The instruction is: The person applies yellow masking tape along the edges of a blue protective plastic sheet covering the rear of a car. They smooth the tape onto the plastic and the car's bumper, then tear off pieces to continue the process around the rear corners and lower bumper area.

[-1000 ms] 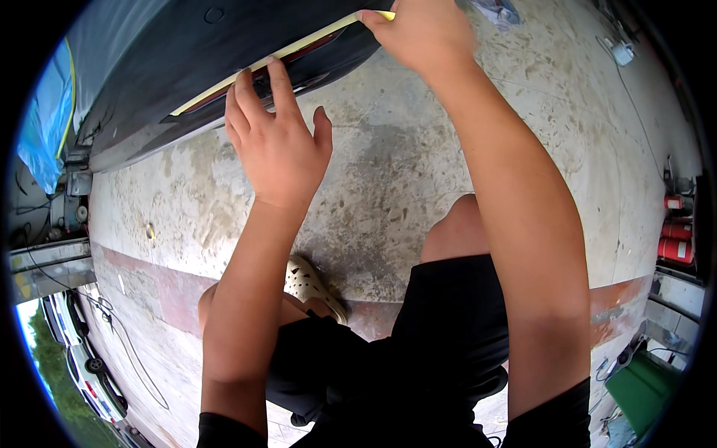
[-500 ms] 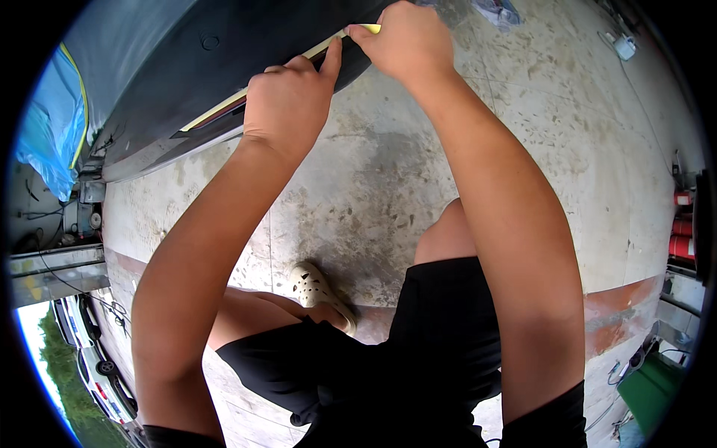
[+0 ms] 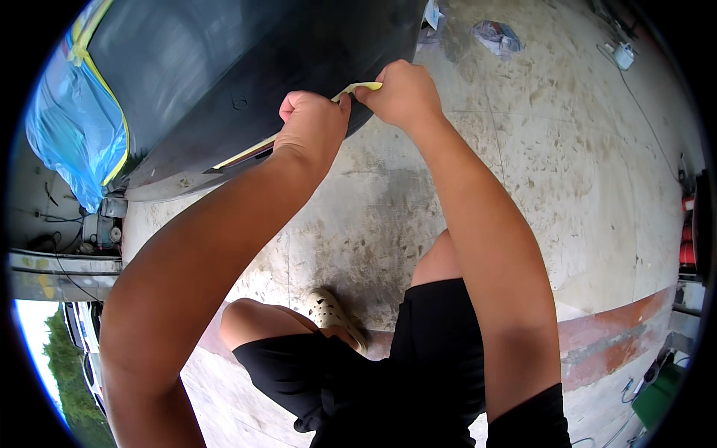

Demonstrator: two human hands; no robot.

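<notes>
Though two hands (image 3: 312, 123) (image 3: 408, 95), one yellow tape strip (image 3: 367, 85).

**A Vehicle Body Workshop**

This place seems to be a garage workshop. A large, dark vehicle body panel (image 3: 202, 67) curves above a stained concrete floor (image 3: 590, 187). At its left, blue plastic sheeting (image 3: 78, 127) is bordered with a yellow band (image 3: 82, 46). A green container (image 3: 660, 396) stands at the right edge. Through an opening, green trees (image 3: 71, 377) are visible outside.
</notes>
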